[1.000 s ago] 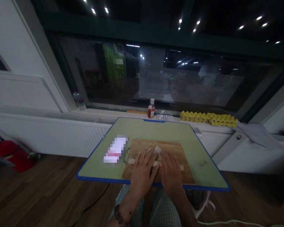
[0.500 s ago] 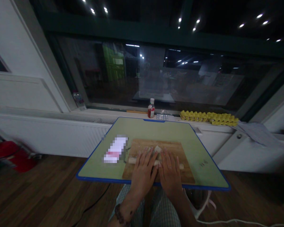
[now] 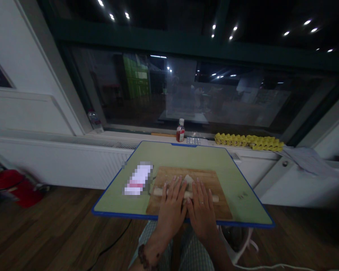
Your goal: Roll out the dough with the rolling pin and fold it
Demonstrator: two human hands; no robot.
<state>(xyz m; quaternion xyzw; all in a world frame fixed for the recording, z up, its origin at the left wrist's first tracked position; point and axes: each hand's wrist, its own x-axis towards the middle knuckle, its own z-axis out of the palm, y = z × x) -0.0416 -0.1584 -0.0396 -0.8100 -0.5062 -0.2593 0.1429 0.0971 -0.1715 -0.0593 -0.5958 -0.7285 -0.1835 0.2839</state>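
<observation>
A pale wooden rolling pin (image 3: 188, 194) lies crosswise on a wooden board (image 3: 223, 211). My left hand (image 3: 171, 201) rests palm down over its left half, with the fingers stretched forward. Over the right half lies my right hand (image 3: 201, 203), also flat, a ring on one finger. The thumbs come close together near the middle of the pin. A whitish lump of dough (image 3: 188, 178) shows just beyond the pin between the two hands; part of it is hidden by my fingers. Both ends of the pin stick out past my hands.
The board sits on a green, blue-edged table (image 3: 186, 154). A blurred bright phone-like object (image 3: 139, 180) lies left of the board. On the windowsill stand a red-labelled bottle (image 3: 180, 131) and yellow egg cartons (image 3: 248, 141). A red fire extinguisher (image 3: 14, 186) is at far left.
The view has shifted very slightly. My hands remain flat on the rolling pin, moved only a little, and slightly more of the dough shows between them.
</observation>
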